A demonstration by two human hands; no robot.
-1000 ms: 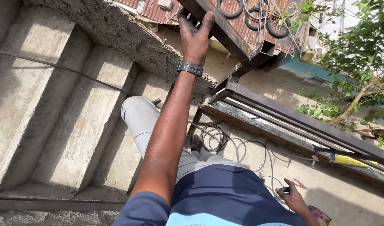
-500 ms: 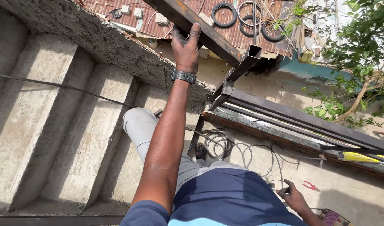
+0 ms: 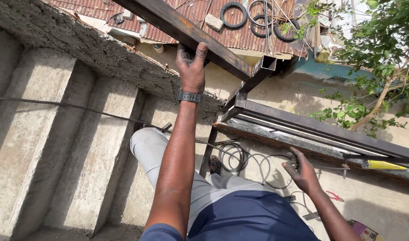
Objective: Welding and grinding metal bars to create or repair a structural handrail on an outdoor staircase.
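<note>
Head view: left hand [image 3: 192,67] grips steel beam [image 3: 186,31]; right hand [image 3: 302,172] half-curled, holding nothing.

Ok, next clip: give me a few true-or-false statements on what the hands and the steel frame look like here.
1. The left hand grips a dark steel beam overhead. True.
2. A watch sits on the left wrist. True.
3. The right hand also holds the beam. False: it is lower, by the steel frame.
4. The coiled cable hangs from the beam. False: it lies on the ground below.
5. Black rings lie on the corrugated roof. True.
</note>
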